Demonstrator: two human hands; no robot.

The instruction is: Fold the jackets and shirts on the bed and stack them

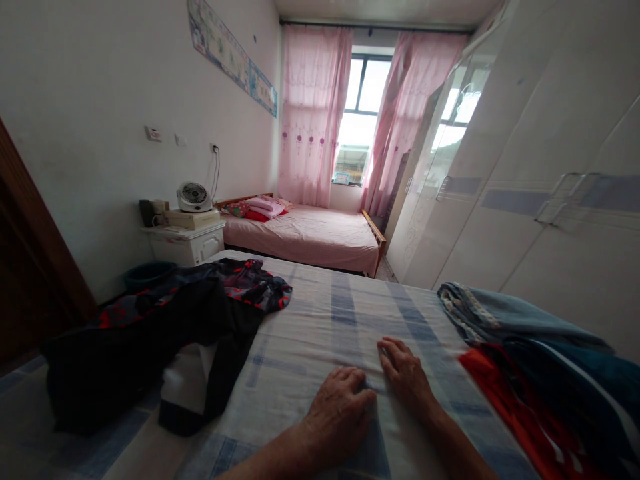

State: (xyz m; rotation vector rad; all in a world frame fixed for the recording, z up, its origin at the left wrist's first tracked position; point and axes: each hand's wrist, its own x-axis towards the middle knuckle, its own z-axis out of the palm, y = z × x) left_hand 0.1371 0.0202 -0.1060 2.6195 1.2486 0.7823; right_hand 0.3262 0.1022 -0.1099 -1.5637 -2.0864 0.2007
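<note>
My left hand rests palm down on the striped bed sheet, its fingers loosely bent and the thumb apart from them. Just to its right, my right hand lies on the same sheet with its fingers stretched out toward the far left. Neither hand shows anything held; the undersides of the fingers are hidden. On the left side of the bed sprawls a dark garment with a red-and-grey patterned part. Folded blue-grey clothing lies on the right, beside red clothing and dark teal clothing with a white stripe.
A pink-covered bed stands beyond, below pink curtains and a window. A white nightstand at the left carries a small fan. Glossy white wardrobes line the right side. A dark tub sits behind the garment.
</note>
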